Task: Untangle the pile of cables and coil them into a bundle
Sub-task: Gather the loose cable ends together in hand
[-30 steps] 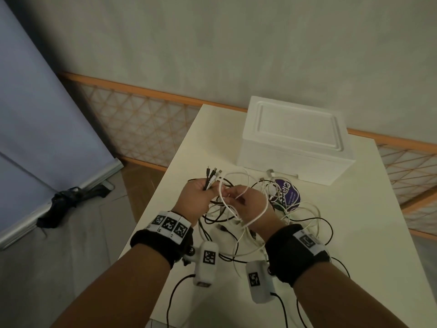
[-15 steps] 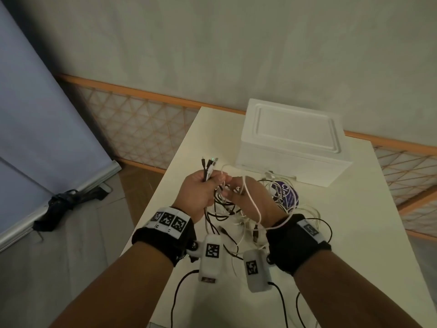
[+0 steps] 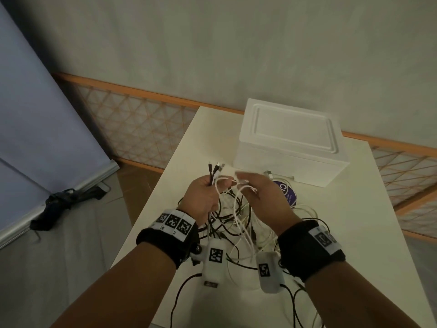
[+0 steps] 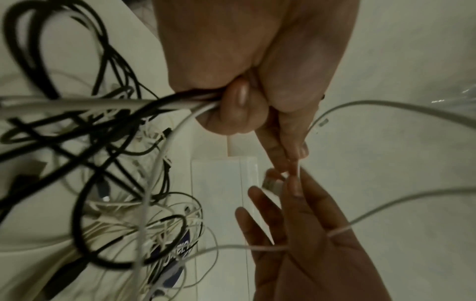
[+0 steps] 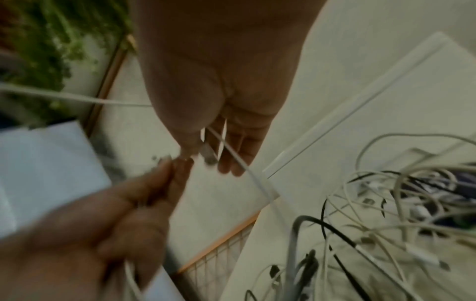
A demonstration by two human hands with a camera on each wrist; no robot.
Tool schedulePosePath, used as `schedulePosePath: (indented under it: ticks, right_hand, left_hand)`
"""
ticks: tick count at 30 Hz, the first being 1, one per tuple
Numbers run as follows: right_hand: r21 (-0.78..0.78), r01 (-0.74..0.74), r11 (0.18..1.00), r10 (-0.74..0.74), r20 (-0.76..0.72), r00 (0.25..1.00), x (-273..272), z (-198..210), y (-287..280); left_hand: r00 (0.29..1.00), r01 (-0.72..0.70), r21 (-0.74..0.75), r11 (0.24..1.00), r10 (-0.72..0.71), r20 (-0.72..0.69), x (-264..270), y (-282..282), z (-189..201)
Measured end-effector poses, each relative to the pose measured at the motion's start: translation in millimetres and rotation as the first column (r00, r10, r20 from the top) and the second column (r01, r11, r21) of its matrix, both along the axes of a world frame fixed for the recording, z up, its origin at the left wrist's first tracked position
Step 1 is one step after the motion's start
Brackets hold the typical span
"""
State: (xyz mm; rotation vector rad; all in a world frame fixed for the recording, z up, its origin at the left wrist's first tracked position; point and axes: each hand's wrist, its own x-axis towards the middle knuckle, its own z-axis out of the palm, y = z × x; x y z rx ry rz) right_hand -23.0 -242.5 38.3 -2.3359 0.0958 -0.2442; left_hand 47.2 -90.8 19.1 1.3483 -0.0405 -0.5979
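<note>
Your tangle of cables [image 3: 233, 223], thin white leads knotted through thicker black ones, sits at the middle of the cream table [image 3: 369, 233], partly lifted between your wrists, with loose loops trailing toward 6 o'clock. A white cable [image 3: 238, 202] arcs up out of the heap. At 12 o'clock the white foam box [image 3: 290, 140] stands just beyond the tangle; a purple round label [image 3: 287, 191] lies at 2 o'clock beside it. The table edge runs close at 9 o'clock, with bare top at 3 o'clock. Your left hand [image 3: 203, 197] grips a bunch of plug ends [image 3: 215, 170] in a fist; your right hand [image 3: 262, 200] pinches the white cable with thumb and forefinger, its other fingers [image 4: 253, 220] spread.
</note>
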Motion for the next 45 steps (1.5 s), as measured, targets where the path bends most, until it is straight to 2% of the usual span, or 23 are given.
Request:
schedulePosePath:
  ticks: [2, 4, 6, 8, 10, 11, 12, 14, 15, 16, 17, 19, 20, 24, 26, 27, 29, 31, 34, 37, 39, 42, 45]
  right_hand:
    - [0.016, 0.007, 1.0, -0.006, -0.006, 1.0, -7.0, -2.5, -7.4]
    - [0.017, 0.126, 0.992, -0.125, -0.057, 0.99, -13.5, -8.6, -21.1]
    - [-0.107, 0.183, 0.977, -0.203, -0.223, 0.953, -20.9, -12.9, -38.6]
    - [-0.243, 0.059, 0.968, -0.178, -0.503, 0.846, -29.5, -13.4, -51.4]
    - [-0.229, -0.08, 0.97, -0.101, -0.684, 0.722, -33.1, -5.5, -56.3]
    - [-0.174, -0.106, 0.979, -0.045, -0.692, 0.72, -34.2, 1.9, -55.3]
    - [-0.088, -0.087, 0.992, 0.012, -0.636, 0.772, -34.1, 10.5, -53.3]
    - [0.134, 0.055, 0.989, -0.005, -0.343, 0.939, -30.7, 29.2, -42.2]
    - [0.224, 0.117, 0.968, -0.068, -0.214, 0.974, -27.3, 36.6, -32.5]
    - [0.284, 0.13, 0.95, -0.08, -0.181, 0.98, -21.8, 42.1, -21.6]
    - [0.289, 0.089, 0.953, -0.023, -0.225, 0.974, -14.0, 41.5, -10.0]
    - [0.218, -0.099, 0.971, 0.174, -0.358, 0.917, -2.7, 34.8, 16.5]
    - [0.248, -0.15, 0.957, 0.236, -0.365, 0.901, -0.1, 29.0, 26.7]
    - [0.614, -0.034, 0.789, 0.289, -0.321, 0.902, -3.3, 22.6, 39.7]
    - [0.649, -0.013, 0.761, 0.319, -0.357, 0.878, -7.4, 25.6, 41.8]
    - [0.576, -0.048, 0.816, 0.322, -0.385, 0.865, -8.1, 25.3, 40.5]
    - [0.215, -0.208, 0.954, 0.289, -0.478, 0.829, -11.1, 23.8, 30.2]
    - [-0.077, -0.329, 0.941, 0.24, -0.533, 0.811, -19.5, 16.2, 10.0]
    - [-0.144, -0.307, 0.941, 0.162, -0.604, 0.78, -37.4, 11.8, -20.9]
    - [-0.141, -0.24, 0.961, 0.094, -0.648, 0.756, -52.1, 15.2, -40.0]
    - [-0.245, -0.251, 0.936, 0.022, -0.672, 0.74, -60.9, 23.7, -50.7]
    - [-0.403, -0.207, 0.892, -0.146, -0.688, 0.71, -75.1, 47.3, -74.0]
    - [-0.414, -0.083, 0.906, -0.221, -0.632, 0.742, -86.1, 62.3, -98.3]
  left_hand:
    - [0.999, 0.036, 0.052, 0.998, -0.034, -0.033, -3.7, -2.5, -3.7]
    - [0.997, 0.01, 0.106, 0.994, -0.002, -0.076, -2.9, -2.1, -7.5]
    - [0.988, -0.038, 0.099, 0.994, 0.052, -0.146, 1.3, 1.0, -12.0]
    - [0.956, -0.093, 0.007, 0.996, 0.091, -0.278, 3.6, 3.1, -15.4]
    - [0.927, -0.134, -0.069, 0.989, 0.101, -0.361, 2.8, 1.8, -15.0]
    - [0.926, -0.139, -0.078, 0.987, 0.101, -0.364, 1.5, 0.3, -13.5]
    - [0.931, -0.137, -0.083, 0.987, 0.1, -0.35, 0.3, -1.1, -12.0]
    - [0.948, -0.125, -0.117, 0.985, 0.084, -0.308, -2.4, -4.8, -7.1]
    - [0.953, -0.117, -0.159, 0.98, 0.066, -0.294, -4.5, -6.7, -2.8]
    - [0.957, -0.11, -0.215, 0.97, 0.045, -0.285, -6.6, -8.3, 2.4]
    - [0.962, -0.104, -0.271, 0.957, 0.028, -0.271, -8.4, -10.3, 8.0]
    - [0.976, -0.096, -0.332, 0.938, 0.023, -0.217, -11.1, -14.8, 19.2]
    - [0.982, -0.1, -0.336, 0.936, 0.039, -0.184, -11.0, -16.2, 23.9]
    - [0.985, -0.111, -0.407, 0.907, 0.046, -0.166, -8.9, -10.1, 33.1]
    - [0.988, -0.081, -0.337, 0.938, 0.032, -0.149, -6.3, -3.8, 29.8]
    - [0.99, -0.087, -0.284, 0.955, 0.05, -0.135, -1.8, 0.4, 26.8]
    - [0.976, -0.191, -0.241, 0.952, 0.157, -0.152, 17.1, 19.5, 17.1]
    - [0.914, -0.38, -0.255, 0.889, 0.32, -0.247, 43.6, 49.4, 6.1]
    - [0.831, -0.54, -0.106, 0.835, 0.509, -0.223, 66.9, 93.2, -7.1]
    - [0.814, -0.565, 0.023, 0.825, 0.562, -0.144, 62.3, 99.8, -19.5]
    - [0.809, -0.564, 0.094, 0.82, 0.572, -0.137, 53.9, 99.5, -31.3]
    - [0.782, -0.584, 0.036, 0.811, 0.574, -0.244, 43.7, 109.8, -45.0]
    - [0.762, -0.595, 0.031, 0.803, 0.576, -0.297, 35.0, 118.5, -55.1]
